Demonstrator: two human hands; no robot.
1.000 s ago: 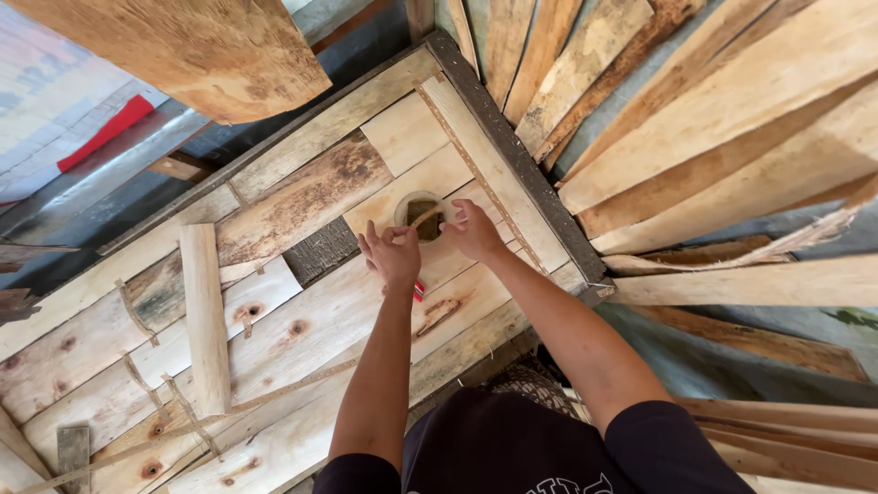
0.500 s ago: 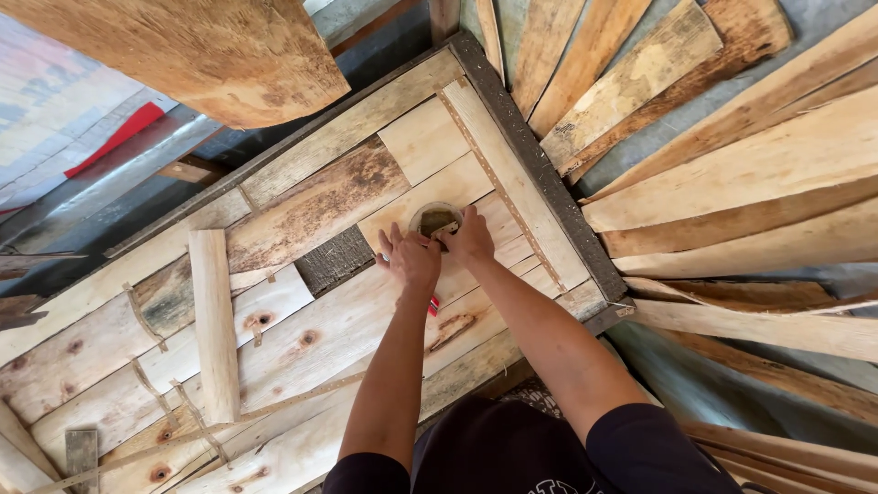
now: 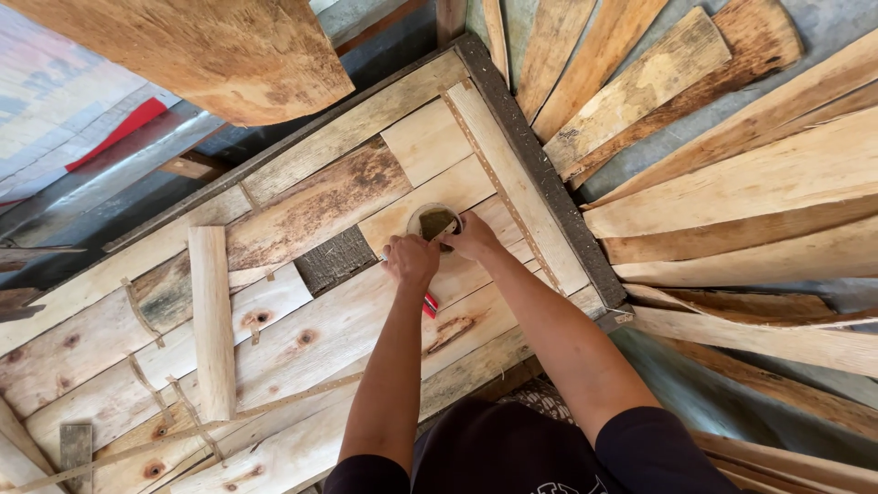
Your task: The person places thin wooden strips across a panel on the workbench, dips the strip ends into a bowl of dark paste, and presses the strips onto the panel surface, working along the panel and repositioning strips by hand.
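Near the centre of the frame the left hand (image 3: 412, 261) is curled shut around a red-handled tool (image 3: 428, 306) whose end pokes out below the fist, while the right hand (image 3: 473, 236) rests with bent fingers on the rim of a small round container (image 3: 433, 221) holding something dark. Both sit on a panel of pale nailed boards (image 3: 302, 338). A loose wooden batten (image 3: 212, 320) lies at the left, and rough planks (image 3: 732, 210) fan out at the upper right.

Dark short-sleeved shirt with pale chest print; 2 bare forearms, no gloves.
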